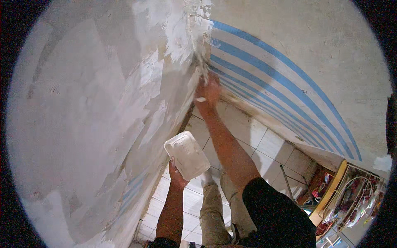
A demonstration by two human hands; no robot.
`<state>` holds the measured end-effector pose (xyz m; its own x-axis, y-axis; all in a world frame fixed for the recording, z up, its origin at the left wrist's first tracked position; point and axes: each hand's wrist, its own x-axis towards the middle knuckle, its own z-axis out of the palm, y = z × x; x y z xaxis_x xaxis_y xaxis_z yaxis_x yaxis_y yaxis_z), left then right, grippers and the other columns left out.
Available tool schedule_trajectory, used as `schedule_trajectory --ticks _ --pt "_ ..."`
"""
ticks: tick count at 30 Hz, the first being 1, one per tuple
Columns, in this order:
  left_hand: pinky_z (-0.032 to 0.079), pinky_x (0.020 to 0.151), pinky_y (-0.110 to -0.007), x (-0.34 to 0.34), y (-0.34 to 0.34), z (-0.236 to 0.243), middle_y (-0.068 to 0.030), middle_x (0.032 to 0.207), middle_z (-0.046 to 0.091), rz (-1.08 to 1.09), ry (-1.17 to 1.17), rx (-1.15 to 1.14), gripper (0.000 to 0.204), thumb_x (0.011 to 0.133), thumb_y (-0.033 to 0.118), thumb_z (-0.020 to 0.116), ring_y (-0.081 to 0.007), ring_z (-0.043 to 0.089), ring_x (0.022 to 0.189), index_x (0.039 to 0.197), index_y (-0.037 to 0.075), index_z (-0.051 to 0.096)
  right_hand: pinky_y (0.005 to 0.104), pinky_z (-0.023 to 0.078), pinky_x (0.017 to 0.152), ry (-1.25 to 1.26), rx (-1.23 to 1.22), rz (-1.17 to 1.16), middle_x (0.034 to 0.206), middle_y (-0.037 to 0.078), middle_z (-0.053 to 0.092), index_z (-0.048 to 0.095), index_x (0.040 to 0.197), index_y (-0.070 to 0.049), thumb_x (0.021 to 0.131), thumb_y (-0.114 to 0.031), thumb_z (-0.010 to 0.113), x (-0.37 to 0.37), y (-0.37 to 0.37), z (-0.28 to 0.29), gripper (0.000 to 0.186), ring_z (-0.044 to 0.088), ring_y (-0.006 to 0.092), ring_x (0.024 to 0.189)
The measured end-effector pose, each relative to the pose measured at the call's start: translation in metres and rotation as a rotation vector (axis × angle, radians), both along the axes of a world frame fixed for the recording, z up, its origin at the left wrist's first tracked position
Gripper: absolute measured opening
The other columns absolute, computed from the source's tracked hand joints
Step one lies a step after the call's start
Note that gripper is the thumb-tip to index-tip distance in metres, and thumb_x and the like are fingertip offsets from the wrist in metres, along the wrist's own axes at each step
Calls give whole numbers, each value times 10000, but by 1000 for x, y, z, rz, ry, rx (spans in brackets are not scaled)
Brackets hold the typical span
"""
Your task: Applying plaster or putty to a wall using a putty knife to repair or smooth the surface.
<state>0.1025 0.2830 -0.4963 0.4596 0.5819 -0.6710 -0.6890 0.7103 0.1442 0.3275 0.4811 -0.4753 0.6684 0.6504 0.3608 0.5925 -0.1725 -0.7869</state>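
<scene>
My right hand (208, 90) is raised to the inner corner where two walls meet and is closed around the handle of a putty knife (203, 68), whose blade lies against the corner. My left hand (177, 175) is lower, near the left wall, and holds a white rectangular plastic tub (187, 154) from below. The left wall (95, 124) is grey with patches of white filler. The right wall (289, 58) is grey-white with several curved blue stripes (264, 70).
White floor tiles (248, 132) lie below, with my legs in beige trousers (215, 206) standing on them. At the lower right stand a yellow-edged shelf unit (331, 186) with colourful items and a wire rack (359, 194).
</scene>
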Motion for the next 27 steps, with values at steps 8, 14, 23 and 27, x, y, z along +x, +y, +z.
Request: schedule_trajectory --ticks 8,14,23,27 --pt "424 930 -554 2 -7 2 -94 1292 480 -15 113 -1 667 833 548 478 -333 494 1151 1353 147 362 479 447 809 -134 -11 66 943 202 600 605 1057 -24 742 -109 585 -27 15 -2 327 566 394 878" --pt "416 938 -557 1 -10 7 -96 1303 474 27 41 75 631 855 526 449 -321 489 1165 1356 152 362 475 441 793 -174 -30 383 922 201 608 616 1036 -18 769 -110 583 -13 -48 -15 284 567 391 897" --pt "439 940 -507 11 5 20 -92 1266 518 14 -43 28 645 843 541 468 -294 533 1124 1336 129 404 453 472 768 -17 93 49 906 233 635 620 1015 -2 775 -129 591 17 14 11 274 605 410 835" --pt "414 933 -555 17 4 20 -92 1302 472 -27 76 26 699 808 581 484 -332 485 1157 1353 158 375 453 477 744 173 172 43 867 235 632 623 1011 2 774 -126 580 11 19 6 272 603 417 793"
